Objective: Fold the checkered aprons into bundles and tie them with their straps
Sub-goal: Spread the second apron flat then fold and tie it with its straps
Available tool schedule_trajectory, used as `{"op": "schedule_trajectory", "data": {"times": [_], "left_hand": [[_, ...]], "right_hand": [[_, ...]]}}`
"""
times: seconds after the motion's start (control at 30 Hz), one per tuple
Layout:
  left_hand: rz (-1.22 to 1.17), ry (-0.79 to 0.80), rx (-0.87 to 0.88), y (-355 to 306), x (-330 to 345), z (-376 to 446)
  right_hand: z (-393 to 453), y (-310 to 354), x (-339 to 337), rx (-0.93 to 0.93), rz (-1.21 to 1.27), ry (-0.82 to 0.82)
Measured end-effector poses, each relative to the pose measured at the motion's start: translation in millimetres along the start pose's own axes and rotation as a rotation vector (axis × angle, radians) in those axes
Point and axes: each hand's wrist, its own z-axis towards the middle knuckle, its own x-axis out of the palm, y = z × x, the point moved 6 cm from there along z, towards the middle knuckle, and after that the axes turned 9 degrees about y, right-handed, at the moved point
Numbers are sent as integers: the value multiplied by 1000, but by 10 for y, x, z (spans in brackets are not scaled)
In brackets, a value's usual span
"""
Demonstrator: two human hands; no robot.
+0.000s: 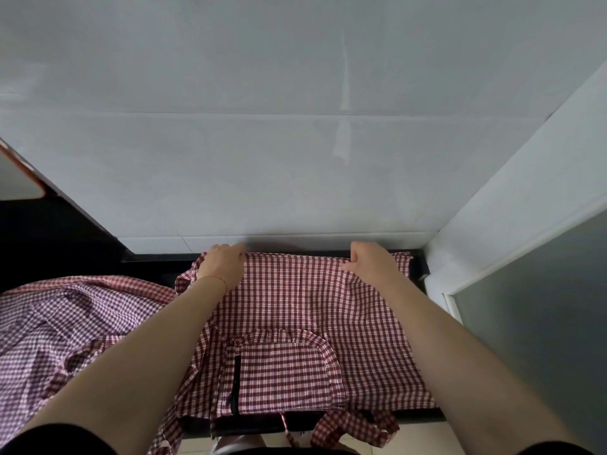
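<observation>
A red-and-white checkered apron (295, 300) lies spread flat on a dark counter, with its ruffled pocket (282, 372) toward me. My left hand (220, 267) grips the far left edge of the apron. My right hand (371, 262) pinches the far edge near its right corner. Both hands sit close to the wall. The apron's straps (354, 428) hang over the counter's near edge.
A crumpled pile of more checkered aprons (65, 330) lies at the left on the dark counter (151, 261). A white wall (295, 159) rises right behind the counter. A white frame with a grey panel (542, 307) closes the right side.
</observation>
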Motion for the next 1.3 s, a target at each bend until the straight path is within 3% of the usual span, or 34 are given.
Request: {"op": "schedule_trajectory", "data": {"times": [0.13, 0.53, 0.77, 0.9, 1.03, 1.1, 1.17, 1.2, 1.3], "left_hand": [[40, 6, -42, 37, -21, 8], [140, 7, -86, 47, 5, 40], [179, 96, -102, 6, 39, 41], [179, 160, -135, 132, 55, 19], [111, 211, -150, 206, 66, -6], [123, 153, -146, 146, -73, 23], [107, -8, -131, 65, -262, 65], [137, -29, -112, 27, -308, 74], [189, 146, -77, 74, -136, 64]], "right_hand": [[-7, -136, -47, 3, -21, -46], [-108, -454, 174, 123, -366, 164], [-118, -508, 6, 163, -358, 115], [-138, -509, 23, 90, -354, 90], [-154, -585, 95, 223, -387, 356], [-117, -593, -71, 237, -351, 271], [-64, -591, -349, 220, -315, 15], [-51, -566, -439, 209, -315, -23], [-77, -527, -384, 206, -298, 170]]}}
